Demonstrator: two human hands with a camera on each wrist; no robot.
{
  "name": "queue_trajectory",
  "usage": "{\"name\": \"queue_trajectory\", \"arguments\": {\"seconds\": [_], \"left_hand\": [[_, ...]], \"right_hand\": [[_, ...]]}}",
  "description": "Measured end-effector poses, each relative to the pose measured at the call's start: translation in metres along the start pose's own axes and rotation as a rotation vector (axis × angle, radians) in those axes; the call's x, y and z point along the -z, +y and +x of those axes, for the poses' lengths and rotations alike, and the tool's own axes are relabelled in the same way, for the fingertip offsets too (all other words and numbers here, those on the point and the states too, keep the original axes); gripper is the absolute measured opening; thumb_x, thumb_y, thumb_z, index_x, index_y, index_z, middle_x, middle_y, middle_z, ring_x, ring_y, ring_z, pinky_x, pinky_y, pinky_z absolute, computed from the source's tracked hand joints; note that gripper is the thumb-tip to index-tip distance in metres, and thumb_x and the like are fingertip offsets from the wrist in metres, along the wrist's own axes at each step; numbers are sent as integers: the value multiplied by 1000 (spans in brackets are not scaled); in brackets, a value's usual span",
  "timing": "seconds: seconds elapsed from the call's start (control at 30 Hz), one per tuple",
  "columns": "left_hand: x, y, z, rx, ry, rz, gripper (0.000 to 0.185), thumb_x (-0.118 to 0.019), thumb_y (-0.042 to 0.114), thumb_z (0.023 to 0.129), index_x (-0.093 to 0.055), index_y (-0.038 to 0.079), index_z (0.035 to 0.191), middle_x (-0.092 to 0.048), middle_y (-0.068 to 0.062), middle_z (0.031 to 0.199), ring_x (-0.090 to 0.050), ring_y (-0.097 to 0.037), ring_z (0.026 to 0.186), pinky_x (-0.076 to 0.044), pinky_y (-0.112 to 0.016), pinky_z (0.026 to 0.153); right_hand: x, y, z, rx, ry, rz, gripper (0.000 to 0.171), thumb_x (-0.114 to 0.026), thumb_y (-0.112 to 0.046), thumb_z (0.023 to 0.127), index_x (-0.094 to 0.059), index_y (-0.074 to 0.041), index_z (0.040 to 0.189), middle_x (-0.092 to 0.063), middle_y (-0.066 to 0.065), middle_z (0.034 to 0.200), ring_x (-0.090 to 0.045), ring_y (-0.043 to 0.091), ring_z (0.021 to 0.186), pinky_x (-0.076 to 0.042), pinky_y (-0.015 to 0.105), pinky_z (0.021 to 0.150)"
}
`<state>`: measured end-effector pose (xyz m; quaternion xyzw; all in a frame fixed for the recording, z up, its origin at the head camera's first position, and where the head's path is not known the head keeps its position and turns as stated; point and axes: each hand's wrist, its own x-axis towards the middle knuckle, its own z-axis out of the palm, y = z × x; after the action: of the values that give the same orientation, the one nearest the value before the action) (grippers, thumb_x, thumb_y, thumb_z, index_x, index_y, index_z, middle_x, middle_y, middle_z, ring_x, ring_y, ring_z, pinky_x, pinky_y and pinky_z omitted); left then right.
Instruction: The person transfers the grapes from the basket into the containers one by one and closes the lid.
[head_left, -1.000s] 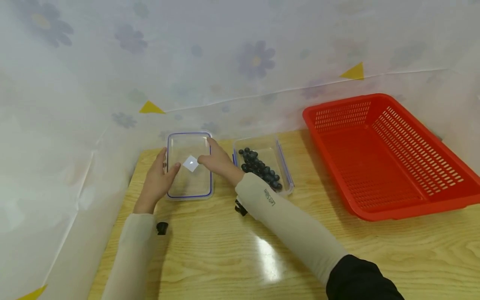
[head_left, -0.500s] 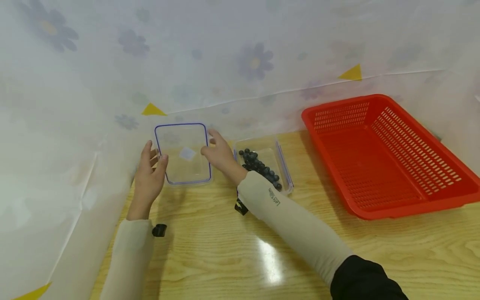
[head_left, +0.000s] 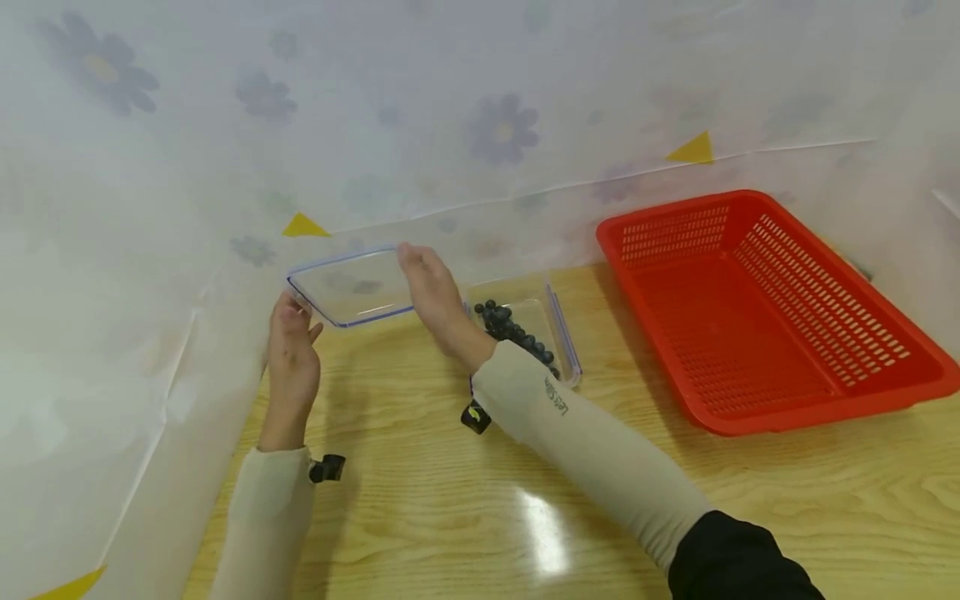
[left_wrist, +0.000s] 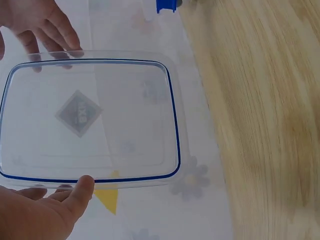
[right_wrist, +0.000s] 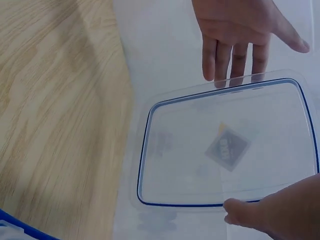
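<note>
Held up and tilted at the centre left of the head view, above a pale wooden counter [head_left: 420,500]: a clear plastic lid [head_left: 356,283] ringed in blue, between the left hand [head_left: 292,367] and right hand [head_left: 438,300] of a person. At the lid's left edge, fingers [right_wrist: 220,62] of the left hand extended behind the rim, thumb spread away from the plastic, as seen at the upper right of the right wrist view. At the opposite edge, fingers of the right hand likewise straightened and supporting the rim, visible at the upper left of the left wrist view. Inside the blue ring, a diamond-shaped label [left_wrist: 79,113], lettering too blurred to read.

Just beside the right hand, at the centre of the head view, a clear container [head_left: 566,333] on the counter, with dark grapes [head_left: 517,333] lying diagonally inside, partly hidden by the right forearm. At the top edge of the left wrist view, a bright blue clip [left_wrist: 166,5], cut off by the frame. Well apart, at the right of the head view, a red slotted basket [head_left: 750,333].

On both forearms, beige sleeves [head_left: 592,450], with dark lettering on the right one and black fabric at lower right. Across the top of the frame, a white sheet [head_left: 375,150] with faded purple flowers and yellow triangles [head_left: 303,225].
</note>
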<state>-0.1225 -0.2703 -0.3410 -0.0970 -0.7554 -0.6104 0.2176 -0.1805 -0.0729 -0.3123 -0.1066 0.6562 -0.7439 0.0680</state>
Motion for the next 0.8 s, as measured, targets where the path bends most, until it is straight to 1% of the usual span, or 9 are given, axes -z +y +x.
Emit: {"name": "queue_trajectory", "arguments": {"seconds": [0.03, 0.13, 0.27, 0.37, 0.5, 0.6, 0.7, 0.73, 0.8], "left_hand": [[-2, 0, -1, 9, 9, -48, 78, -38, 72, 96, -46, 10, 142, -43, -16, 140, -28, -34, 147, -19, -68, 111], [-9, 0, -5, 46, 39, -156, 83, -42, 75, 92, -37, 12, 145, -35, -14, 143, -22, -34, 150, -19, -58, 116], [-17, 1, -7, 41, 83, -251, 81, -47, 75, 89, -36, 5, 129, -33, -19, 134, -20, -34, 151, -19, -53, 118], [-22, 4, -9, 36, 120, -325, 79, -52, 76, 85, -37, 8, 123, -34, -16, 139, -19, -29, 151, -21, -49, 118], [-29, 9, -11, 17, 158, -423, 79, -54, 77, 83, -43, 9, 123, -27, -18, 157, -18, -28, 152, -25, -38, 118], [-37, 13, -11, -4, 164, -471, 79, -55, 79, 81, -47, 7, 115, -18, -23, 162, -16, -31, 152, -24, -34, 118], [-45, 14, -11, -17, 145, -503, 75, -59, 78, 80, -49, 9, 107, -9, -24, 166, -10, -33, 153, -20, -33, 119], [-47, 15, -11, -23, 136, -507, 72, -60, 77, 82, -49, 10, 106, -6, -23, 166, -8, -34, 153, -19, -34, 119], [-51, 15, -11, -36, 114, -521, 66, -62, 72, 85, -50, 11, 107, -1, -21, 167, -3, -35, 153, -18, -35, 120]], "right_hand": [[0, -2, -1, 8, 0, 7, 55, -38, -48, 108, -48, -9, 146, -47, 7, 150, -42, 25, 138, -33, 45, 113], [0, -7, -5, 44, 9, 12, 58, -36, -50, 108, -47, -8, 145, -47, 8, 148, -42, 25, 137, -33, 45, 112], [2, -13, -9, 75, 24, 11, 57, -36, -50, 108, -48, -6, 143, -50, 8, 145, -44, 24, 135, -33, 45, 112], [7, -17, -14, 51, 24, 68, 53, -39, -47, 108, -52, -4, 139, -52, 6, 141, -45, 21, 133, -34, 45, 111], [13, -19, -17, -7, 45, 177, 34, -52, -28, 107, -60, 0, 124, -57, 8, 130, -51, 22, 121, -43, 44, 105], [16, -18, -17, -25, 98, 197, 23, -59, -5, 99, -62, 2, 121, -55, 10, 138, -48, 24, 131, -43, 36, 106], [20, -16, -16, -22, 143, 209, 44, -55, 14, 87, -60, 1, 129, -42, 11, 155, -33, 25, 146, -42, 31, 106], [21, -16, -17, -22, 148, 221, 52, -54, 17, 84, -58, -1, 133, -37, 10, 159, -28, 25, 148, -41, 30, 107], [23, -16, -17, -19, 143, 233, 65, -51, 20, 80, -54, -3, 141, -33, 9, 162, -26, 24, 149, -42, 31, 107]]}}
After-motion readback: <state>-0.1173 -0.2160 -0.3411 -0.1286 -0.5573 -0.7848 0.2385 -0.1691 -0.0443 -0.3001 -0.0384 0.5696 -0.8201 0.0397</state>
